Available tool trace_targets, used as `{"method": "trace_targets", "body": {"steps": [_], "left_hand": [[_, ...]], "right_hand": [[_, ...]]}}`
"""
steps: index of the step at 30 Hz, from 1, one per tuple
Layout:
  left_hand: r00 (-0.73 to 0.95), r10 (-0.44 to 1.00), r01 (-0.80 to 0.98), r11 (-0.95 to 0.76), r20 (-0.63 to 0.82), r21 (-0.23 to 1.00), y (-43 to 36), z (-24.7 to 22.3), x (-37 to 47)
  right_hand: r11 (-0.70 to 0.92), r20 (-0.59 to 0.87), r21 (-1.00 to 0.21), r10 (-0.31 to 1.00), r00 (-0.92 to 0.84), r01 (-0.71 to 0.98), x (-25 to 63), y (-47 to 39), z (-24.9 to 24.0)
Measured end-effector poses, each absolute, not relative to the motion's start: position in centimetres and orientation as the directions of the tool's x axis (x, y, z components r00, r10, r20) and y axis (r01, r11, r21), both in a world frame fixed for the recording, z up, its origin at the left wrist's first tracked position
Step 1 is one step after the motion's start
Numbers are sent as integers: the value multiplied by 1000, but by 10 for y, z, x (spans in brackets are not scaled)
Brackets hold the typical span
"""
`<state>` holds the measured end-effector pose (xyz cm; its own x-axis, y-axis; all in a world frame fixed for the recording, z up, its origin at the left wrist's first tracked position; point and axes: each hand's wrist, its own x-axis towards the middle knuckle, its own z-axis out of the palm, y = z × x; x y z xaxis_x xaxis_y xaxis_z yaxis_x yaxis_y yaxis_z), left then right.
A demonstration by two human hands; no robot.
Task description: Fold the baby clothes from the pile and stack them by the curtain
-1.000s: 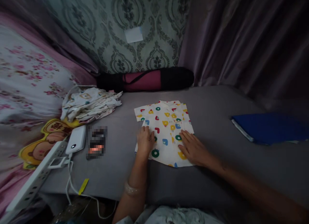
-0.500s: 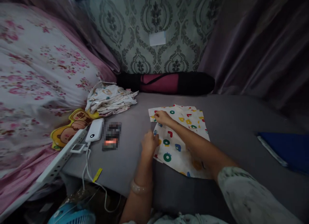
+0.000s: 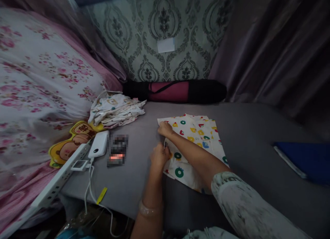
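Note:
A small white shirt (image 3: 196, 170) printed with red, yellow, green and blue figures lies spread on the grey bed surface (image 3: 139, 136). My right hand (image 3: 165, 129) reaches across it, closed on the sleeve at the upper left. Just below, my left hand (image 3: 159, 155) pinches the shirt's left side edge, fingers closed. My right forearm covers part of the cloth's middle.
To the left are a pile of crumpled clothes (image 3: 116, 108), a white power bank (image 3: 99, 144), a pixelated dark object (image 3: 118, 150), a yellow cartoon cushion (image 3: 65, 148) and a power strip (image 3: 62, 168). A black-and-maroon roll bag (image 3: 168, 92) lies along the wall. At right is a blue folded item (image 3: 304, 160).
My right hand has shifted slightly left and down at the sleeve, and its forearm has swung left. My left hand stays at the side edge. The view has tilted slightly.

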<state>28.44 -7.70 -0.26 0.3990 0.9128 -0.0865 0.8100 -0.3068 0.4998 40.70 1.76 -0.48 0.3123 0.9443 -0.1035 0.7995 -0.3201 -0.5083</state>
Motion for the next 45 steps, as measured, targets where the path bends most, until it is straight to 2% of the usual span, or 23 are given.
{"method": "trace_targets", "body": {"steps": [4,10,16,23,29,33,35,39,42,45], "left_hand": [[432,900,764,-332,-55,553,-73,-7,281],[488,871,663,-331,-53,672,-72,-4,285],[549,832,552,-284,-85,784,-84,11,296],[628,776,478,-317,-66,819,-93,0,310],[633,773,465,-333,-45,820,-99,-12,320],[648,759,392,-260,-64,883,-101,-11,322],[641,766,377,-267,-42,887,-101,-9,322],[612,783,422,-441,110,792,-99,-10,320],[627,741,435,-588,239,683,-99,-20,318],[674,677,399,-670,296,626,-99,-32,317]], "right_hand": [[-396,-122,-684,890,439,612,427,15,-1],[-320,-136,-903,847,514,288,473,-13,14],[-224,-146,-973,789,596,58,509,-48,23],[-185,-151,-983,734,662,-19,527,-78,12],[-183,-95,-981,736,671,61,538,-101,-5],[-307,-111,-938,705,700,160,548,-112,-16],[-405,-66,-868,665,743,286,554,-116,-19],[-488,168,-663,641,749,567,557,-115,-20],[-430,290,-533,717,635,729,545,-105,-17],[-326,296,-391,841,453,861,526,-89,-18]]}}
